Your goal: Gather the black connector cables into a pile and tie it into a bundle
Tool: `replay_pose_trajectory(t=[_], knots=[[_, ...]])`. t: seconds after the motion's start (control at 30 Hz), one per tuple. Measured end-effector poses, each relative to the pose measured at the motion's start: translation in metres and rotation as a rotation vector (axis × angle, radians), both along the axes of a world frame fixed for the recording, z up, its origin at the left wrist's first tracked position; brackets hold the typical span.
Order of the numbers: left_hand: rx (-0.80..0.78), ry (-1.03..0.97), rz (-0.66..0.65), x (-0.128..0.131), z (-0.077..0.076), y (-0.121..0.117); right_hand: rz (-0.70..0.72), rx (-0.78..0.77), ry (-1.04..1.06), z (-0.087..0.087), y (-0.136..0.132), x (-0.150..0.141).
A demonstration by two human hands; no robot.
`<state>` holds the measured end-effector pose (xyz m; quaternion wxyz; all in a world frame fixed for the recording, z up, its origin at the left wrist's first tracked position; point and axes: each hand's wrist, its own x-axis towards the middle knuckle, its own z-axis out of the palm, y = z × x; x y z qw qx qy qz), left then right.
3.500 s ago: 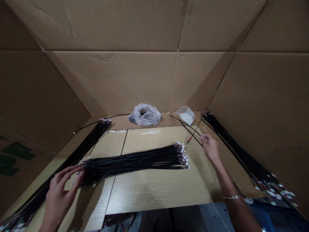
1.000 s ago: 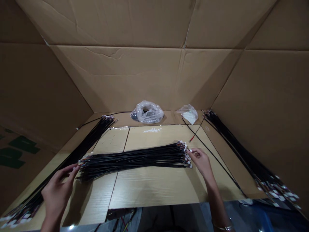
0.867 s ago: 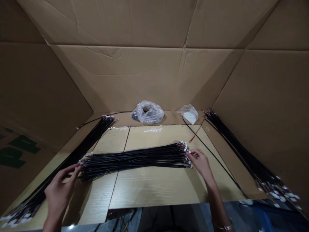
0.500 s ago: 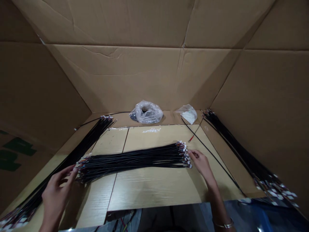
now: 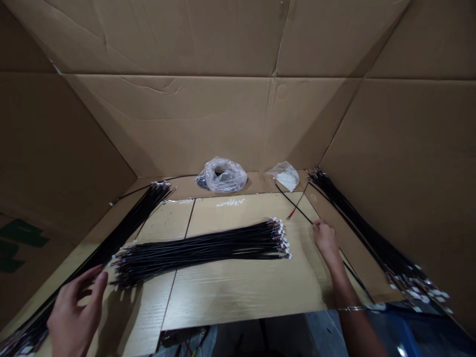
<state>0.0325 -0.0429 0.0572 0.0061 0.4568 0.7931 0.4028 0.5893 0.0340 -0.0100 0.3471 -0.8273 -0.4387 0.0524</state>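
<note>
A bundle of black cables (image 5: 208, 243) with white connectors and coloured wire ends lies across the middle of the table. My left hand (image 5: 76, 307) is just off the bundle's left end, thumb and fingers apart, with nothing in it. Over on the right, my right hand (image 5: 326, 240) pinches a single black cable (image 5: 297, 204) that runs slantwise along the table. Part of that cable is hidden under the hand and forearm. A thin wire with a red ring terminal (image 5: 291, 214) lies beside its far part.
More black cables lie in a left bundle (image 5: 126, 225) and a right bundle (image 5: 357, 223). At the back sit a clear plastic bag around a coil (image 5: 227, 177) and a small bag of white pieces (image 5: 287, 179). Cardboard walls (image 5: 167, 124) enclose the back and sides.
My right hand has left the middle bundle's right end and moved right onto the single cable. My left hand has drawn back from the left end. The view has shifted slightly.
</note>
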Motion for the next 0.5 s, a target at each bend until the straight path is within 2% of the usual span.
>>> replay_pose_trajectory(t=[0.1,0.17,0.27,0.37,0.43,0.5], knots=[[0.022,0.01,-0.013,0.009,0.008,-0.001,0.022,0.233,0.242,0.02,-0.005,-0.004],[0.024,-0.022,-0.031,0.016,0.013,-0.001,0.104,0.457,0.469,0.045,-0.009,-0.013],[0.014,-0.11,-0.122,0.033,0.02,0.001,0.24,0.632,0.78,0.087,-0.017,-0.039],[0.036,-0.139,-0.326,0.057,0.024,0.005,0.348,0.729,0.958,0.116,-0.024,-0.076],[0.023,-0.112,-0.5,0.077,0.025,0.008,0.416,0.755,1.047,0.122,-0.027,-0.101],[-0.025,-0.066,-0.67,0.096,0.025,0.01,0.461,0.751,1.131,0.119,-0.03,-0.122]])
